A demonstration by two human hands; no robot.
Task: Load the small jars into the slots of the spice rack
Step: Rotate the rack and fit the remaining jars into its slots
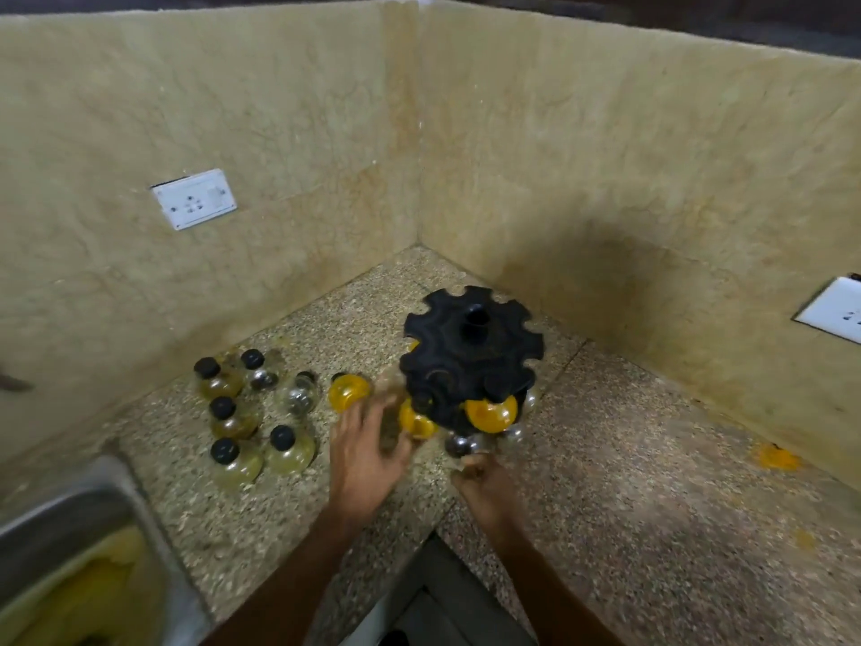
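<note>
The left hand (368,452), fingers spread wide and blurred, holds nothing; the round clear black-capped glass jars (261,419) stand just left of it, the black notched plastic spice rack (470,356) beyond-right. Right hand (484,482): grip unclear

The speckled counter (629,459) to the right of the black spice rack (473,356) is open for a hand, while on its left a group of small jars (251,412) blocks the way, the two walls (605,179) close the far side, and the sink (70,529) takes the near left corner.
</note>
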